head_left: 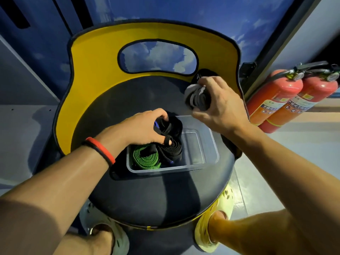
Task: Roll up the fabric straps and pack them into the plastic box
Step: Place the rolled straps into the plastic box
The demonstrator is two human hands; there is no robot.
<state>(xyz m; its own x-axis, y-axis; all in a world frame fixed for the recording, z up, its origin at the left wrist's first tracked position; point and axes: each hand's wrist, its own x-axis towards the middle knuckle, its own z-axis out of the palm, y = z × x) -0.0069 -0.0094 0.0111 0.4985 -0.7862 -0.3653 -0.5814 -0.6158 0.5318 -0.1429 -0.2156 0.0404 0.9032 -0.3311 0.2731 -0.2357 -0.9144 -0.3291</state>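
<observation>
Black chair seat w/ yellow backrest; clear plastic box sits mid-seat. Person's left hand reaches in from near-left, fingers curled round black straps in box's left half, next to green roll. Their right hand hovers over box's far-right corner, clamped on rolled grey-black strap. Fire extinguishers at right.

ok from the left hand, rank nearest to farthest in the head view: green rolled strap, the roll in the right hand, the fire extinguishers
1. green rolled strap, in the plastic box beside the left hand
2. grey-black roll, held in the right hand, upper right
3. fire extinguishers, far off to the right
</observation>
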